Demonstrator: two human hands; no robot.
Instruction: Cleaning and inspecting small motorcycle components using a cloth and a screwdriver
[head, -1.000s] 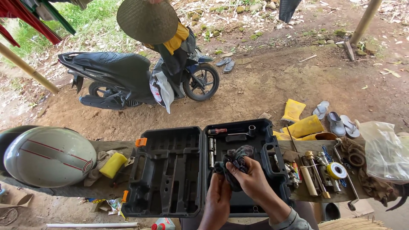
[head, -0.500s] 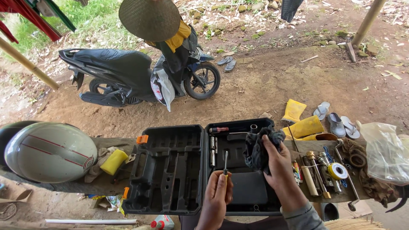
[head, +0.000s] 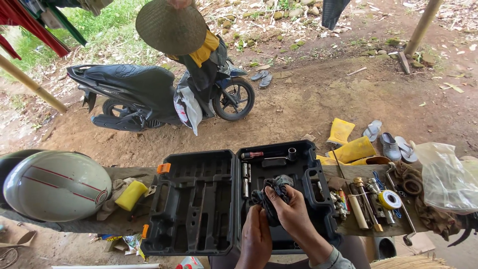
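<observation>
While over tool case, 2 hands, left hand and right hand, clutch dark rag.

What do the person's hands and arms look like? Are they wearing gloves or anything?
No gloves: both hands are bare. The left hand shows no ring, watch or sleeve as far as the picture's bottom edge. The right hand is bare too, and its forearm runs down to a grey-green sleeve cuff at the bottom edge. No markings show on the cuff.

Dark cloth hides whatever the hands grip; helmet cut off left.
</observation>
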